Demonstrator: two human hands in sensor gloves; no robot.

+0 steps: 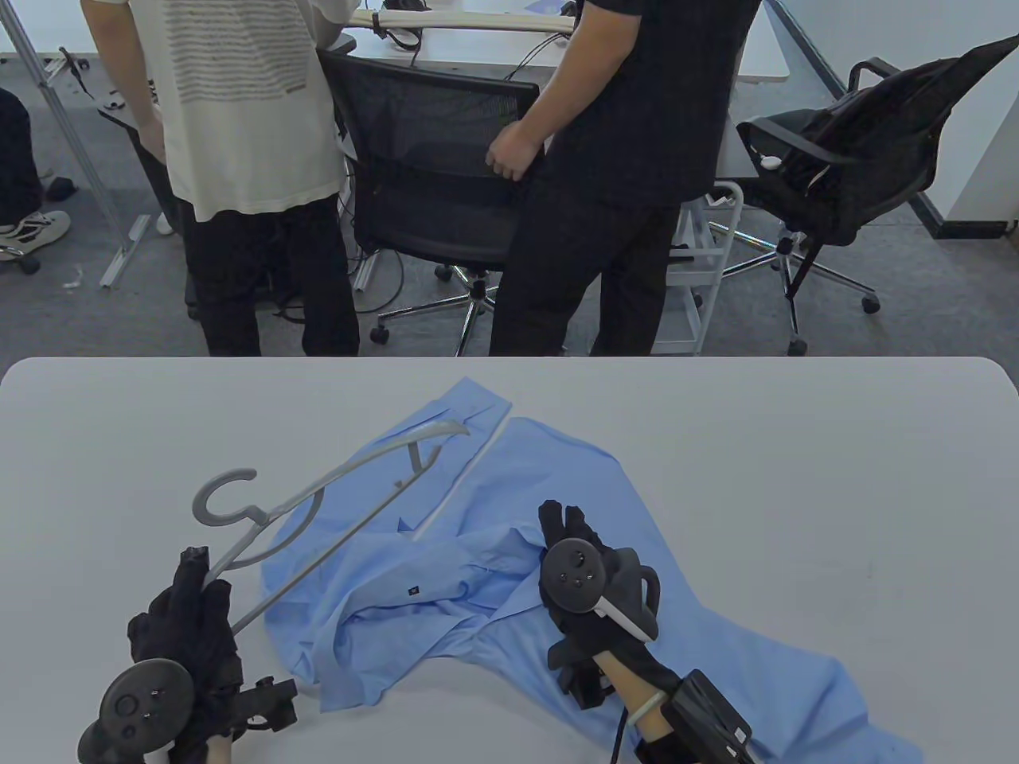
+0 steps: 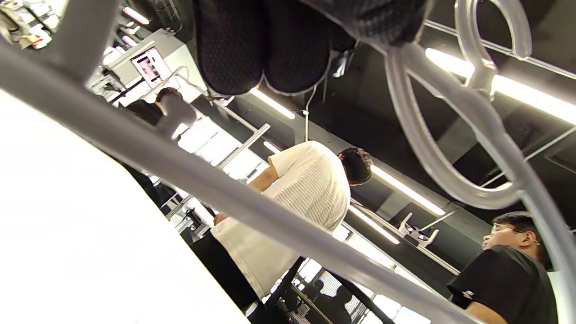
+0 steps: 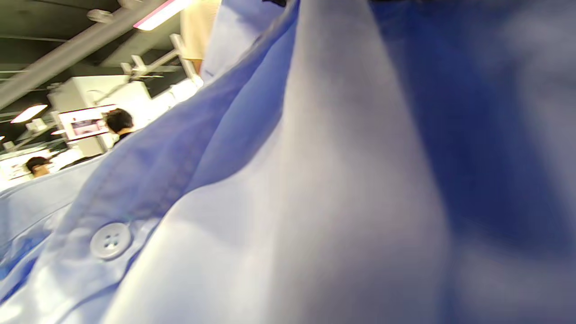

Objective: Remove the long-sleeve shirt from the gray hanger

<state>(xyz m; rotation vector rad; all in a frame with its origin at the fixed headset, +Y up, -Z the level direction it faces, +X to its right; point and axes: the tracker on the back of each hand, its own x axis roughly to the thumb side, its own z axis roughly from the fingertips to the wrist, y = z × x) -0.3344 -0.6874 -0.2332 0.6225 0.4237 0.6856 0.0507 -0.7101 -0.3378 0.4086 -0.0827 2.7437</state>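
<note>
A light blue long-sleeve shirt (image 1: 509, 549) lies crumpled on the white table (image 1: 796, 477). The gray hanger (image 1: 318, 497) lies tilted over the shirt's left part, hook (image 1: 227, 497) to the left, far arm end over the shirt. My left hand (image 1: 203, 593) grips the hanger's near end. In the left wrist view its fingers (image 2: 261, 45) hang above the hanger's bars (image 2: 252, 211) and hook (image 2: 486, 49). My right hand (image 1: 567, 529) presses flat on the middle of the shirt. The right wrist view is filled with shirt fabric (image 3: 315, 180) and one button (image 3: 110, 240).
Two people (image 1: 239, 119) stand just beyond the table's far edge, with office chairs (image 1: 438, 167) behind them. One shirt sleeve (image 1: 796, 684) runs toward the table's near right corner. Bare table shows on the right and far left.
</note>
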